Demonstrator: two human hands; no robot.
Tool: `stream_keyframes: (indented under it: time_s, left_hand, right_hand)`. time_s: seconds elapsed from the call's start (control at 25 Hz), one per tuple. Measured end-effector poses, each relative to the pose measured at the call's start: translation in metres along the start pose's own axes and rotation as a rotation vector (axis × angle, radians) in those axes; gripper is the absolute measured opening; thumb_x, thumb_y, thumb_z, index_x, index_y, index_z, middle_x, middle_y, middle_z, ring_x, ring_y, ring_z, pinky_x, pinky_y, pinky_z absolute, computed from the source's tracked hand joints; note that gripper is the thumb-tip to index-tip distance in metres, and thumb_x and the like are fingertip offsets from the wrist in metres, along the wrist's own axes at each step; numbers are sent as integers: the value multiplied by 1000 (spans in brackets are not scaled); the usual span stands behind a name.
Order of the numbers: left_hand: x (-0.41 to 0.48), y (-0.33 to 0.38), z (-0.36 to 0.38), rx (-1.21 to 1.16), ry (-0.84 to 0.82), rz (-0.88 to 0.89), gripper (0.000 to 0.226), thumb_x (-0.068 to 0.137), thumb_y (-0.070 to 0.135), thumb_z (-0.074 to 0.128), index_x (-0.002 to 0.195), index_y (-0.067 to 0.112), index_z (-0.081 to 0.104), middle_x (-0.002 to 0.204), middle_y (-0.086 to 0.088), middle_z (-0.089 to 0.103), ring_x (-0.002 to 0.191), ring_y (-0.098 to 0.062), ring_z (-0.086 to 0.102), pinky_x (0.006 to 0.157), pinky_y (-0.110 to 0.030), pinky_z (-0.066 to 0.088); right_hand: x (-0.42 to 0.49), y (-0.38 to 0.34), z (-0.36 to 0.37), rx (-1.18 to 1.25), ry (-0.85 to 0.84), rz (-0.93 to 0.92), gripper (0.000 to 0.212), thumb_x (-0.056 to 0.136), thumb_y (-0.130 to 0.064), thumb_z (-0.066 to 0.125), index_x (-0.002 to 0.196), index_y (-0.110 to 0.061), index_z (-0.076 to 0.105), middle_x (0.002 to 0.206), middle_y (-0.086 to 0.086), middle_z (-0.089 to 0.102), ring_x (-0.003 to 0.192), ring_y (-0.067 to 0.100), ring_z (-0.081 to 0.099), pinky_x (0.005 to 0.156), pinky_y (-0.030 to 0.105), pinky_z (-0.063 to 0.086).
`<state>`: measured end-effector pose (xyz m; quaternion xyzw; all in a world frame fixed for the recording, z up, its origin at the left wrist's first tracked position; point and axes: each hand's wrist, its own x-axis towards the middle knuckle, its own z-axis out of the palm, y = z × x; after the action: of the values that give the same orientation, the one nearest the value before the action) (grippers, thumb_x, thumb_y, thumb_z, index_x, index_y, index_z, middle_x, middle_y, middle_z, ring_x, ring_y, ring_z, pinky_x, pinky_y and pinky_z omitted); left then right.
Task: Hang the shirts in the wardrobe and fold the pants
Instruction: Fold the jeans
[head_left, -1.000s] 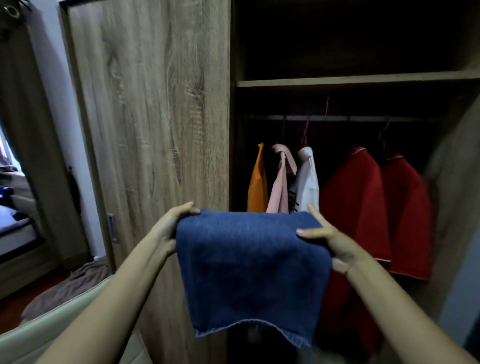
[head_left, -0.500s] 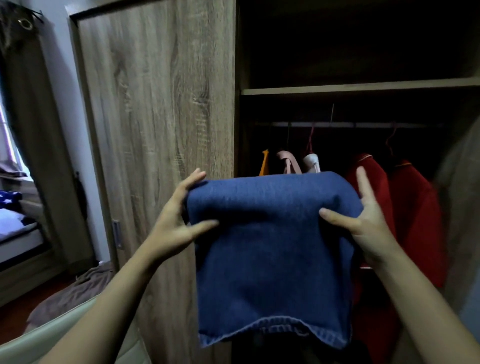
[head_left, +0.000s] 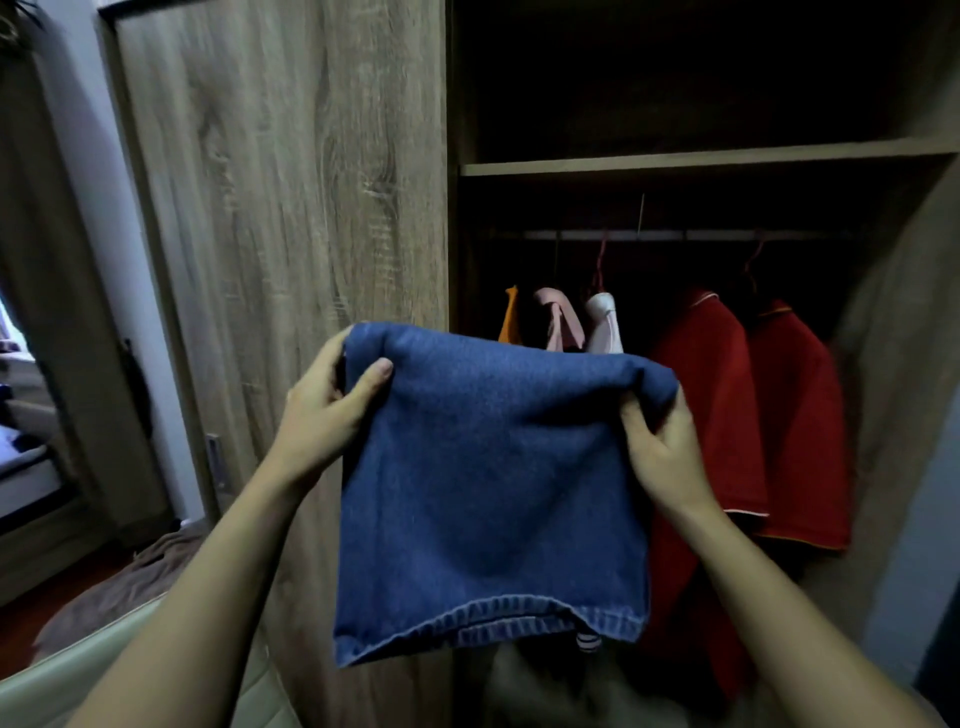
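Denim pants (head_left: 488, 493), blue and folded double, hang in the air in front of the open wooden wardrobe, level with the lower part of its grey-brown door (head_left: 291, 208). The folded edge is on top and runs side to side between the hands, dipping slightly to the right. The cloth drops straight down from it, so the stitched hem points to the floor. The left hand (head_left: 322, 415) pinches the top left corner, with the thumb lying across the front. The right hand (head_left: 660, 447) bunches the top right corner in curled fingers. Behind, two red shirts (head_left: 711, 395) hang from the rail (head_left: 675, 235) beside orange (head_left: 510, 317), pink (head_left: 558, 322) and white (head_left: 605, 325) garments.
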<state>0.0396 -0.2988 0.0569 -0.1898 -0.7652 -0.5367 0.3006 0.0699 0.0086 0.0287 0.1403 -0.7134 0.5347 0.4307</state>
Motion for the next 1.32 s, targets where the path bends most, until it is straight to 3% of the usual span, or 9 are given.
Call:
stream_keyframes:
  time_s: [0.12, 0.24, 0.44, 0.56, 0.64, 0.8, 0.92, 1.08, 1.32]
  left_hand:
    - [-4, -6, 6, 50, 68, -37, 26, 88, 50, 54, 113, 43, 48, 105, 17, 62, 103, 4, 57, 99, -38, 44]
    - [-7, -1, 15, -46, 160, -65, 25, 94, 41, 48, 116, 29, 45, 102, 20, 57, 92, 12, 55, 90, -26, 44]
    - [11, -19, 16, -157, 300, -283, 33, 96, 31, 48, 113, 3, 56, 107, -8, 62, 97, -16, 59, 78, -19, 42]
    - [28, -27, 13, -67, 170, -485, 35, 96, 33, 48, 90, 1, 62, 90, -13, 63, 73, -15, 58, 71, -23, 42]
    - [38, -31, 7, -159, 15, -676, 45, 93, 40, 52, 105, -2, 62, 101, -12, 64, 83, -21, 62, 72, -26, 46]
    - [35, -21, -6, -730, -166, -764, 51, 81, 63, 52, 89, 17, 71, 77, -2, 69, 67, -12, 65, 62, -21, 51]
    - [-20, -27, 6, -833, -277, -758, 34, 75, 49, 68, 67, 18, 78, 76, -1, 74, 69, -10, 71, 60, -22, 55]
    - [-63, -44, 23, -551, -537, -871, 93, 27, 19, 93, 111, -5, 63, 98, -20, 71, 86, -29, 70, 66, -32, 57]
    - [-40, -15, 26, -488, -524, -620, 45, 71, 4, 76, 113, 7, 60, 101, -11, 72, 96, -29, 69, 71, -33, 56]
  right_hand:
    - [-2, -2, 5, -1, -33, 106, 9, 95, -23, 49, 104, -26, 49, 92, -18, 58, 80, -24, 54, 74, 4, 41]
    - [11, -20, 4, -42, -39, 122, 20, 93, -35, 49, 110, -25, 46, 93, -14, 62, 80, -11, 59, 74, 12, 47]
    - [-2, -19, -15, 345, -542, 709, 92, 42, -76, 73, 115, -21, 63, 113, 2, 69, 99, 14, 67, 81, 29, 56]
    - [-41, 0, -8, 437, -601, 799, 79, 49, -30, 87, 121, -15, 57, 102, 1, 73, 88, 18, 70, 66, 28, 58]
    - [-46, 10, 1, 439, -450, 776, 78, 54, -16, 85, 125, -9, 53, 106, 7, 71, 88, 21, 70, 67, 31, 58]
    - [-38, 11, 7, 569, -206, 763, 102, 24, -42, 92, 115, -9, 60, 98, 8, 73, 78, 20, 71, 57, 27, 56]
    - [-43, 12, -2, 547, -127, 767, 101, 27, -39, 92, 116, -5, 59, 89, 5, 74, 74, 18, 71, 55, 26, 55]
    - [-72, 13, -15, 391, -243, 843, 114, 5, -37, 94, 110, -6, 60, 88, 4, 75, 75, 16, 71, 56, 23, 54]
    - [-83, -18, -32, 290, -225, 720, 77, 64, -13, 84, 130, -20, 45, 110, -6, 66, 90, 1, 68, 64, 13, 52]
